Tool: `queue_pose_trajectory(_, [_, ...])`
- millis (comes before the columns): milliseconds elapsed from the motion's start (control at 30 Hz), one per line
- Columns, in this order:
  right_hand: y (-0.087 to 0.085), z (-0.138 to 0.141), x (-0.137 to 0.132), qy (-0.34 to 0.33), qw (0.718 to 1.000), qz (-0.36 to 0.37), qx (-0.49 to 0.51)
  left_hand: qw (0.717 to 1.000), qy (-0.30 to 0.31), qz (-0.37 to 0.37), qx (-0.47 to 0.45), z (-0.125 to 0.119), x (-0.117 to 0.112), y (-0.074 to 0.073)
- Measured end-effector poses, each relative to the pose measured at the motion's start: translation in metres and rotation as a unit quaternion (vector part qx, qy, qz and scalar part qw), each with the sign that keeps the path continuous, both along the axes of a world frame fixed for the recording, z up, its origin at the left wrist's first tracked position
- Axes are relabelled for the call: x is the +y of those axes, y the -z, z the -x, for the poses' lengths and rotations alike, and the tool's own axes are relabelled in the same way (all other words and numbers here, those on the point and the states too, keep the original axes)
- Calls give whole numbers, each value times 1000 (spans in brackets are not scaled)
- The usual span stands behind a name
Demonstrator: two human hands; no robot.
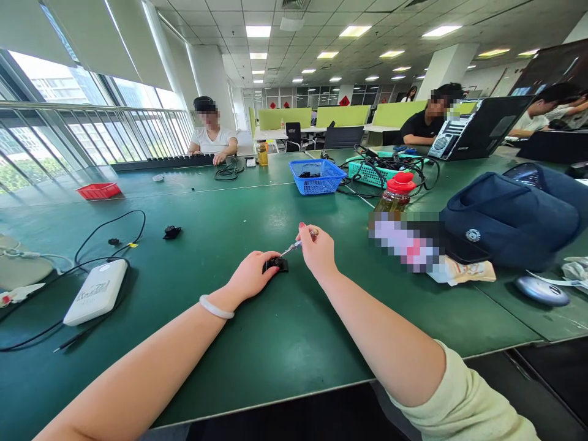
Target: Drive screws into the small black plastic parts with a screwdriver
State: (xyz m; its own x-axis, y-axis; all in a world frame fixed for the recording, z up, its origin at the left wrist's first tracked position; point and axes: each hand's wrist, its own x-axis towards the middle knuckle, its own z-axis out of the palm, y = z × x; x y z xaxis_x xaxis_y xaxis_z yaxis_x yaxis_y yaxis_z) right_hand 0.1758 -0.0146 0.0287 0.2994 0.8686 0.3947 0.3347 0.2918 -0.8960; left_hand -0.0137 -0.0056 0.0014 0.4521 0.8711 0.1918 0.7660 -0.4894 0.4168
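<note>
Green table [285, 343], tall windows [59, 116], ceiling lights [353, 30]

The single camera is riding on the person's head, looking forward and down across the green table [257, 343] from its near edge. Both bare forearms are filling the bottom of the frame, and the left hand [250, 275] and right hand [316, 248] are sitting close to the lens, just below centre, with the small black part [277, 265] and screwdriver [294, 246] between them. The wide lens is bending the window rail [92, 113] at the left edge and is reaching far enough to catch the blue basket [316, 177] mid-table and a seated person [210, 135] at the far end.
</note>
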Motion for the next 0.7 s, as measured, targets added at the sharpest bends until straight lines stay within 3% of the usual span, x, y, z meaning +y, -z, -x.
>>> queue_pose_trajectory(333, [5,0,7,-22,997,44,64,1000,-1,5,3,0,1,0])
queue_pose_trajectory(700, [15,0,20,-88,955,179,219,1000,5,-5,1,0,1,1])
